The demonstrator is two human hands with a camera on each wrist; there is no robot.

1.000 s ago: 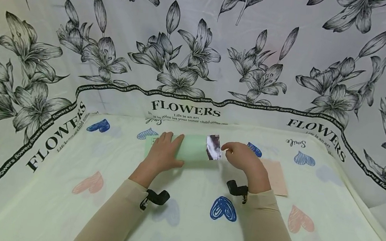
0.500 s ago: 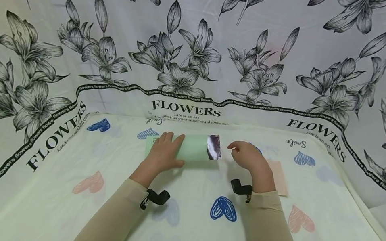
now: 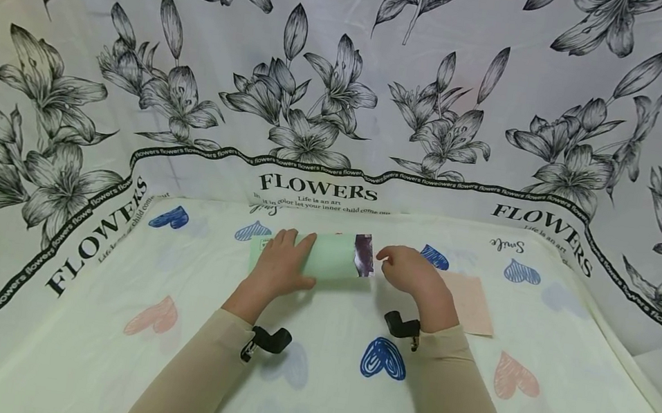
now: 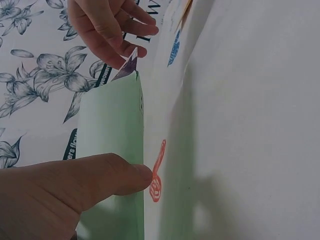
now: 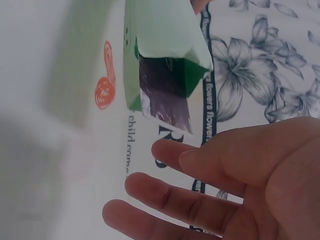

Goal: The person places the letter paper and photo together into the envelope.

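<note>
A pale green cardboard box (image 3: 332, 257) lies lengthwise across the cloth. My left hand (image 3: 278, 264) grips its left part, fingers over the top and thumb along the near side. From the right end, a shiny silvery-purple packet (image 3: 365, 256) sticks partway out; the rest of it is hidden inside. In the right wrist view, an open dark green flap (image 5: 196, 77) shows beside the packet (image 5: 165, 95). My right hand (image 3: 413, 272) hovers just off the packet's end, with loosely bent fingers and nothing between them.
A peach-coloured sheet (image 3: 473, 307) lies flat behind and right of my right wrist. The cloth (image 3: 317, 407) with printed hearts covers the surface, and a flower-patterned curtain (image 3: 358, 1) rises at the back. Each wrist bears a small black camera (image 3: 271, 339).
My right hand moved right, away from the packet, then came back left close to it. The packet's end now sticks out slightly less. My left hand has stayed on the box.
</note>
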